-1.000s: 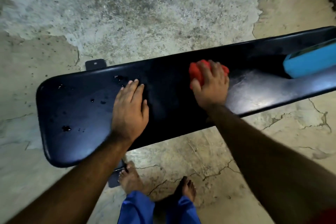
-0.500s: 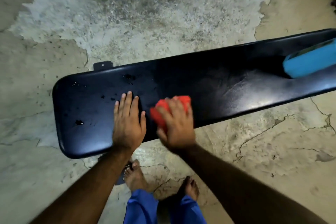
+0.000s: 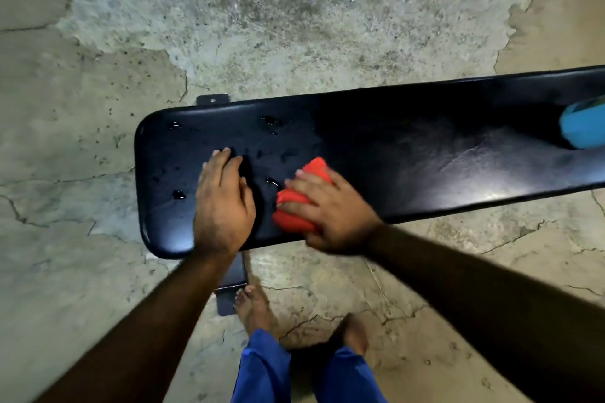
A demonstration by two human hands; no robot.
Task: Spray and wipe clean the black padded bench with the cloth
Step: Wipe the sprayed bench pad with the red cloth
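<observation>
The black padded bench (image 3: pixel 409 147) runs from the left middle to the right edge, with wet drops on its left end. My left hand (image 3: pixel 222 206) rests flat on the bench near its front edge. Just right of it, my right hand (image 3: pixel 330 216) presses a bunched red cloth (image 3: pixel 299 203) onto the pad, fingers curled over it. A blue bottle (image 3: pixel 584 124) lies on the bench at the far right, partly cut off by the frame edge.
Cracked, patchy concrete floor (image 3: pixel 294 10) surrounds the bench. A dark metal bench foot (image 3: pixel 230 288) sticks out below the front edge beside my bare feet (image 3: pixel 255 307). A second bracket (image 3: pixel 212 99) shows behind the bench.
My right hand has swept the red cloth leftward along the bench, from mid-bench to beside my left hand. The left hand has stayed on the pad.
</observation>
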